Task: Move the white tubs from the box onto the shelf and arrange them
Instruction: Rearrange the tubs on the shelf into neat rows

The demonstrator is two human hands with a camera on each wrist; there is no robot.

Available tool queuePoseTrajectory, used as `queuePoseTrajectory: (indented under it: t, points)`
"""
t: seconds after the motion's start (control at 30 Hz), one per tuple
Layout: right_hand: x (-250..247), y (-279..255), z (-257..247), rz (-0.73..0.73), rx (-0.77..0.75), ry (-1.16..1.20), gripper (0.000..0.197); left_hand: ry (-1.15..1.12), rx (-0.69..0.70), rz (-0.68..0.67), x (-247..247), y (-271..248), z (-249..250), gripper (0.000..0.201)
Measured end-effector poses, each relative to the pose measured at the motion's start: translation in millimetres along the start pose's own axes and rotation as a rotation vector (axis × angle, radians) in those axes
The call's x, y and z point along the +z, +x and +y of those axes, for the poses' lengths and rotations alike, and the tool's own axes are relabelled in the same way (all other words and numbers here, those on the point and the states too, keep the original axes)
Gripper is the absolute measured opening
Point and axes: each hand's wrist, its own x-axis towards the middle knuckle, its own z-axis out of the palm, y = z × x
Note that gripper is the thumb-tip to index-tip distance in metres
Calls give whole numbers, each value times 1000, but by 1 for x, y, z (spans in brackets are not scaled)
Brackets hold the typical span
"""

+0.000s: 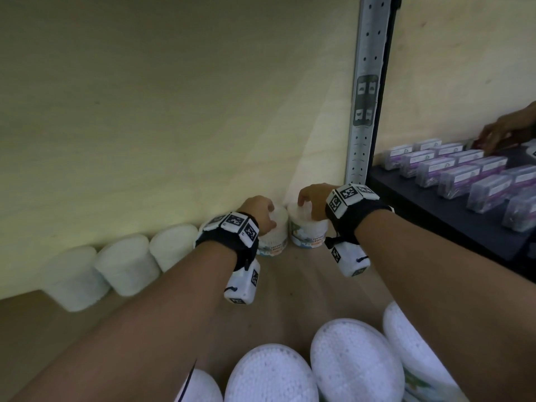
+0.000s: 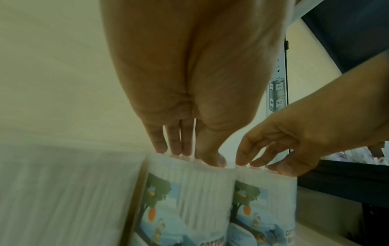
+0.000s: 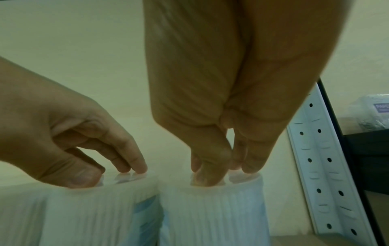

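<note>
Fingers of the left hand [image 1: 259, 209]: bent downward, tips set on the lid of a cotton-bud tub [image 1: 274, 231], thumb at the near rim, the rest spread along the top. Whether they pinch the lid or only press on it cannot be told.

Fingers of the right hand [image 1: 311, 198]: same posture on the neighbouring cotton-bud tub [image 1: 309, 227], thumb at the near edge, other tips on the lid behind it.

Position of both tubs: upright on the shelf board [image 1: 293, 274], at the back against the pale rear panel [image 1: 174, 111], side by side and touching or nearly so; the right one stands nearest the perforated metal upright [image 1: 365, 97].

Row continues leftward: three plain white tubs [image 1: 127, 265] along the same panel (labels not visible from this angle).

Head view only: more tubs [image 1: 353, 361] with dotted white tops at the lower edge, and purple-labelled packs [image 1: 464, 175] in rows on a dark adjoining shelf, where another person's hand [image 1: 504, 132] reaches in.

Left wrist view only: label artwork on both held tubs, a tree with an orange fruit against blue.

Right wrist view only: ribbed white tub walls under the fingertips, and the upright's holes close by.
</note>
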Motion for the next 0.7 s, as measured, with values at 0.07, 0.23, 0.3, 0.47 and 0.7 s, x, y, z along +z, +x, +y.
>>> queuePoseTrajectory:
  t: [0.07,0.23,0.3,0.47,0.7]
  points:
    - [0,2,1,-3,1,-4,48,-5,17,-16,-2,-1,-1,53]
    - [-1,3,2,-29,4,-46,55,50,63,-44,-6,-2,0,53]
    - [-6,1,3,-45,-8,-64,55,84,88,-55,-9,-4,0,53]
    - [-21,-13,3,-137,-52,-97,53,184,176,-138,-18,-13,7,53]
    - [-30,-43,3,-270,-89,-167,56,334,258,-243,-16,-34,37,44]
